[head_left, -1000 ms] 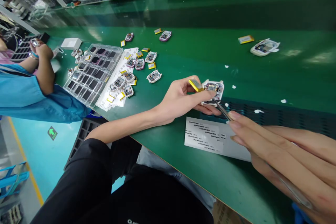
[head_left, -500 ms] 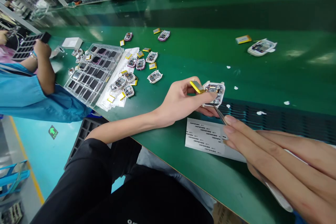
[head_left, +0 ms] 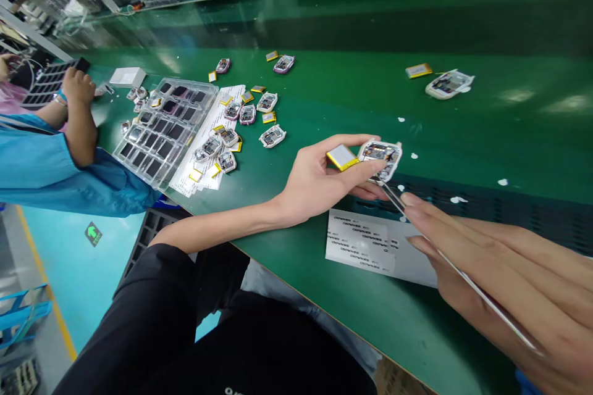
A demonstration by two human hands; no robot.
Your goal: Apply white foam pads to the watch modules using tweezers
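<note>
My left hand (head_left: pixel 324 176) is closed on a small white electronic device housing (head_left: pixel 380 153), its circuit board facing up and my thumb across the lower part. A silver battery with yellow edges (head_left: pixel 343 157) sticks out beside the housing, over my fingers. In my right hand (head_left: pixel 482 265) are slim metal tweezers (head_left: pixel 393 197), their tips at the housing's lower edge. Just below both hands lies a white sheet of printed labels (head_left: pixel 361 241).
Another open housing (head_left: pixel 449 84) with its battery (head_left: pixel 419 70) lies at upper right. Several more housings (head_left: pixel 273 136) stand to the left, by a clear compartment tray (head_left: pixel 167 129). A co-worker's blue sleeve (head_left: pixel 60 154) is at far left. A dark perforated strip (head_left: pixel 523 213) crosses the green bench.
The housing in my left hand has tilted and shifted slightly right, and its battery now lies flatter, further left. My right hand has turned, showing more of the tweezers.
</note>
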